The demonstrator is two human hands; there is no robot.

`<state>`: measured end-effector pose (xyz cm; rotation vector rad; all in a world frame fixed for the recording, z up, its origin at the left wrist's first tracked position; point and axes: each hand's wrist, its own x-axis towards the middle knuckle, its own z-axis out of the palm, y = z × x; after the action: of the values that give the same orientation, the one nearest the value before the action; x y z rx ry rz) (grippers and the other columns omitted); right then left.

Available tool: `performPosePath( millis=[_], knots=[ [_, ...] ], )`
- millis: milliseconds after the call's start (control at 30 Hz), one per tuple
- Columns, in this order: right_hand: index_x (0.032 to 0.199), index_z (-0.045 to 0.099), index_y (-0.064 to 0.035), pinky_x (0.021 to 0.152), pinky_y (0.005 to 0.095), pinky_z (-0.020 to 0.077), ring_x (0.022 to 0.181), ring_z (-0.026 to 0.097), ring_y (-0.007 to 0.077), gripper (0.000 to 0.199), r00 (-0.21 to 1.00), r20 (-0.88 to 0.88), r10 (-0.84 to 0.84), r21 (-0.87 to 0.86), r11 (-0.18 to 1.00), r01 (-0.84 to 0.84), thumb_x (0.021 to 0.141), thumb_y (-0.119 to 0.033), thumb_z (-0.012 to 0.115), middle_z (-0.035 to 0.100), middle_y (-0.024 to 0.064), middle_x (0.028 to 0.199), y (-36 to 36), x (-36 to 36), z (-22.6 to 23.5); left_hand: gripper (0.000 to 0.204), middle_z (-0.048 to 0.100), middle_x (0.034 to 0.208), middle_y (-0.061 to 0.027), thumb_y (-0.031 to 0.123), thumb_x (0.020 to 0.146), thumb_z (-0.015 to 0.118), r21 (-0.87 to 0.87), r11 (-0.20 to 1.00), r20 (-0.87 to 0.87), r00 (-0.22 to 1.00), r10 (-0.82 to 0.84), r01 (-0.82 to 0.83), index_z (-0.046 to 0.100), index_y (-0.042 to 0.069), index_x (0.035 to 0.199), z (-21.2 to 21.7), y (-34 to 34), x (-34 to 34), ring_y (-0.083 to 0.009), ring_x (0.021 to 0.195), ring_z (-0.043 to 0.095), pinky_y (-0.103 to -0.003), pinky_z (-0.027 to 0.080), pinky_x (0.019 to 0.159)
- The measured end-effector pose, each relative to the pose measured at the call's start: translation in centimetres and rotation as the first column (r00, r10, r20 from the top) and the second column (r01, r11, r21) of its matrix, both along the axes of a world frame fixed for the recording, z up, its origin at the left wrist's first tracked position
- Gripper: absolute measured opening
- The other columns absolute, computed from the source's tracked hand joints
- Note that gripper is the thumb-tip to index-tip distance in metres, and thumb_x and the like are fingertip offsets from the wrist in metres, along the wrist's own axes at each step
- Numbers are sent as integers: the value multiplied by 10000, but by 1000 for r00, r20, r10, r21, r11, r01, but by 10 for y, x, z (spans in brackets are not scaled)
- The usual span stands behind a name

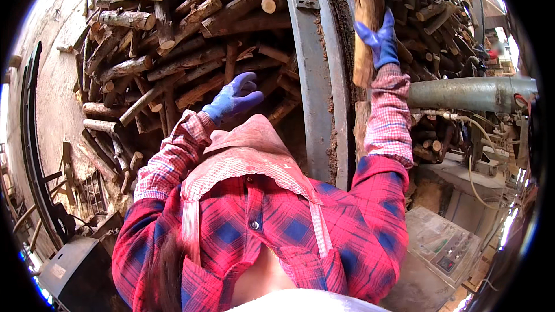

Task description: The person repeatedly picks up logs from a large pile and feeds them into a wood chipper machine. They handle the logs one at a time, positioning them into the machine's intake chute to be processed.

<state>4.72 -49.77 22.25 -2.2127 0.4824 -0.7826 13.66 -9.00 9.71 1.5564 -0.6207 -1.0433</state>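
Looking down from the head camera, your right hand [378,37] is closed around an upright log [367,17] beside the grey metal frame [315,69]; your left hand [234,98] hovers open above the woodpile [173,52]. Steady the log's lower end.

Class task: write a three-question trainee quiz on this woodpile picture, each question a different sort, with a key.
1. True or false: the right hand grips an upright log.
2. What colour are the gloves?
3. The left hand is: A) clamped on a branch, B) open above the stacked logs, C) on the grey pipe.

Key: 1 true; 2 blue; 3 B.
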Motion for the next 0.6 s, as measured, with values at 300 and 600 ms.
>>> performPosePath(
  millis=[300,600],
  knots=[
    [1492,229,-108,1052,445,404,1259,491,384,1051,765,-552,-332,-340,927,157,668,-411,808,465,238,1392,8,-64,-87,819,595,1235,-206,409,787,763,249,950,-61,976,209,-188,389,25,1406,-96,92,39,-282,1125,582,-374,449,979],
    [1374,398,70,1088,468,347,1288,428,424,808,932,-341,-127,-601,792,-111,784,-366,738,429,291,1391,112,92,-91,592,643,1057,-171,389,734,784,577,771,-163,888,431,-268,616,-37,1109,-223,140,221,-221,949,613,-354,544,765]
  ],
)
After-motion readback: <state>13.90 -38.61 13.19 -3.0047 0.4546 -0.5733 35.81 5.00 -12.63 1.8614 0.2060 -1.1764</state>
